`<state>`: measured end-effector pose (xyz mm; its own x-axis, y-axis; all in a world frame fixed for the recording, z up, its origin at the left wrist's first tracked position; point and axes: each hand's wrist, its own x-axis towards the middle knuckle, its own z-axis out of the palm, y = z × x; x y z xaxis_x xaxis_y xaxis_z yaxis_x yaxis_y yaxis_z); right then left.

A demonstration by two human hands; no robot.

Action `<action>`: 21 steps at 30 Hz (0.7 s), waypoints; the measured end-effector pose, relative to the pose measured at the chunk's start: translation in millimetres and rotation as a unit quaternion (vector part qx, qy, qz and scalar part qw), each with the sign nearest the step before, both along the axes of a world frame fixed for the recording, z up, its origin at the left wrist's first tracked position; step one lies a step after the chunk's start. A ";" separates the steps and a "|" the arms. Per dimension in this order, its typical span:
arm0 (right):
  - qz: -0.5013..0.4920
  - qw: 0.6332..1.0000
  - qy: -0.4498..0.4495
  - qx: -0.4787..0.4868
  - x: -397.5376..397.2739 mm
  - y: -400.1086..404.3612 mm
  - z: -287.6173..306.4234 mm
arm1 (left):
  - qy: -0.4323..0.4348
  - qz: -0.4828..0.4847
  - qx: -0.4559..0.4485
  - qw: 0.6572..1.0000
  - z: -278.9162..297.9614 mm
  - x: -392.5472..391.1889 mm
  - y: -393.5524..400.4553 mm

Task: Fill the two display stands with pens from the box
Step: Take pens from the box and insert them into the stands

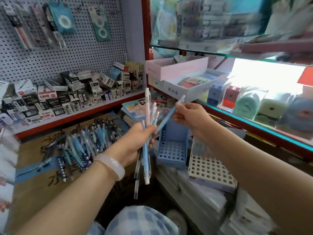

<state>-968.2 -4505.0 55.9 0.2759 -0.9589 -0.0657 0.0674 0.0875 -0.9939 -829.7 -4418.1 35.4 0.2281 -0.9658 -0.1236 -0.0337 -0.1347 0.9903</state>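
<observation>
Your left hand (135,141) grips a bundle of pens (147,133); your right hand (189,116) pinches one blue pen (166,118) above the blue stand (172,145). Light, stiff, slippery (pinch mid-barrel).

A pegboard (76,53) is being hung with packaged stationery, among them teal correction-tape packs (100,22). Below it, a red-edged shelf (79,114) is being crowded with small black-and-white boxes (67,97). To the right, a pink box (176,67) is being carried on a white tray (194,87), and pencil sharpeners (216,94) are being displayed along a glass shelf (254,126). Cartoon-covered booklets (135,107) are being stacked nearby.
</observation>
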 end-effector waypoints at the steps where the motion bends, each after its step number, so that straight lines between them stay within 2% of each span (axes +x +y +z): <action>1: -0.031 0.999 -0.022 0.005 -8.5 -6.1 0.2 | 0.006 0.005 -0.001 1.000 -1.9 -0.4 -1.2; 4: -0.092 0.995 -0.006 -0.027 -44.6 -25.3 -2.0 | 0.010 0.026 -0.012 1.000 -7.4 -1.5 -3.3; 8: -0.081 0.969 0.194 -0.128 -95.4 -34.0 -23.1 | 0.017 0.055 -0.043 0.997 -12.5 -11.3 -11.1; 13: -0.098 0.920 0.355 -0.136 -125.6 -26.9 -60.7 | 0.000 0.056 -0.051 0.997 -30.4 -43.1 -26.4; 16: -0.105 0.906 0.377 -0.159 -132.2 -23.6 -72.6 | 0.003 0.043 -0.057 0.997 -42.3 -62.0 -31.9; 21: -0.097 0.914 0.359 -0.160 -121.3 -18.1 -95.8 | -0.017 0.042 -0.057 0.997 -63.8 -80.1 -35.6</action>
<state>-1089.6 -4523.2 -39.9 0.0947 -0.9870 0.1302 -0.6291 -0.1607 -0.7605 -909.8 -4453.8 -28.4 0.3118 -0.9501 -0.0051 -0.0604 -0.0251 0.9979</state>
